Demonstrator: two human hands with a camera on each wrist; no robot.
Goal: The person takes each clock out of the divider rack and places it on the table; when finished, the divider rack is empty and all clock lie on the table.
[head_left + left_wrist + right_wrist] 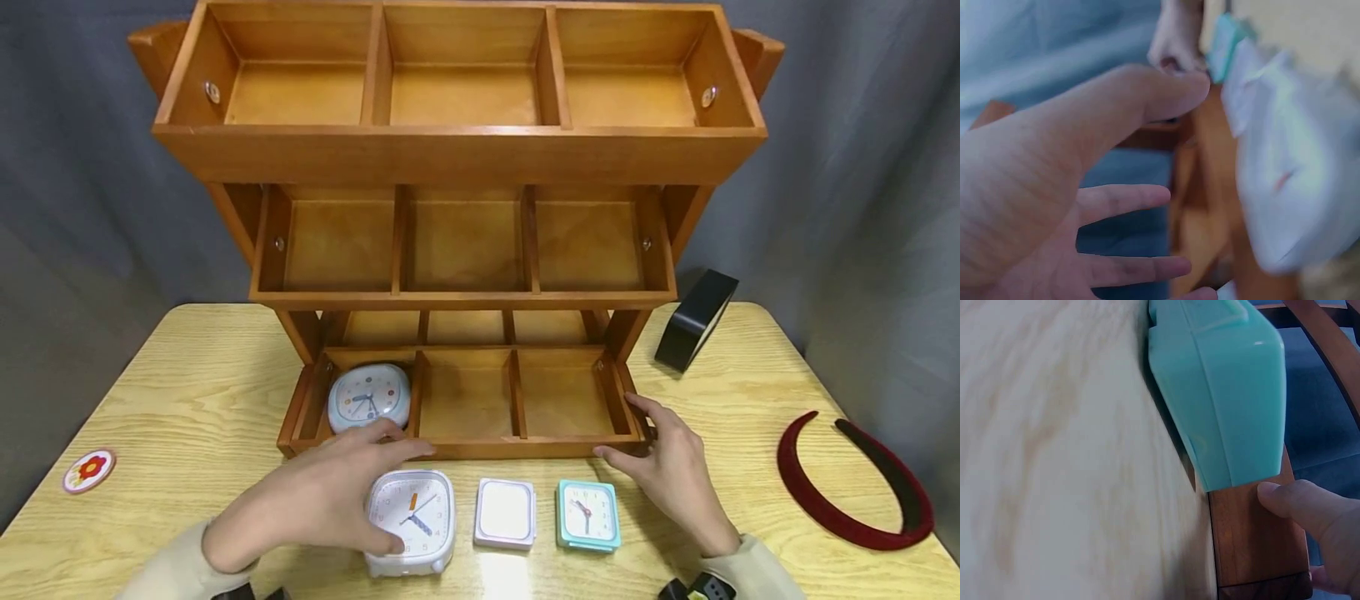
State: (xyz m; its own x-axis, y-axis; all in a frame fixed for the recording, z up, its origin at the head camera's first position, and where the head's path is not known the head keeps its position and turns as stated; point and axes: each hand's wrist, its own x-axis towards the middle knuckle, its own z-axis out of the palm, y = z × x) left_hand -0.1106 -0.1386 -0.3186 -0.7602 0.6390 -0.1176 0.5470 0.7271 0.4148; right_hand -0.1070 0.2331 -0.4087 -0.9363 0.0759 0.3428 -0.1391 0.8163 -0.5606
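My left hand [307, 496], fingers apart, hovers between the bottom tier of a wooden shelf [487, 449] and a white alarm clock [433, 518]. Its thumb overlaps the clock's left edge in the head view, but the left wrist view shows a gap beside the clock [1300, 181]. My right hand [675, 467] grips the shelf's bottom right corner, its thumb [1291, 495] on the front board. A pale blue rounded clock [369, 393] lies in the bottom left compartment. Right of the white clock stand a small lilac-framed square [505, 510], its face washed out, and a small teal clock [588, 510].
The shelf's upper tiers [459, 154] overhang the bottom one. A black box-shaped object [696, 321] leans at the back right. On the right lies a dark red headband [825, 510], on the left a round flower badge [89, 471]. Grey curtains [75, 167] surround the table.
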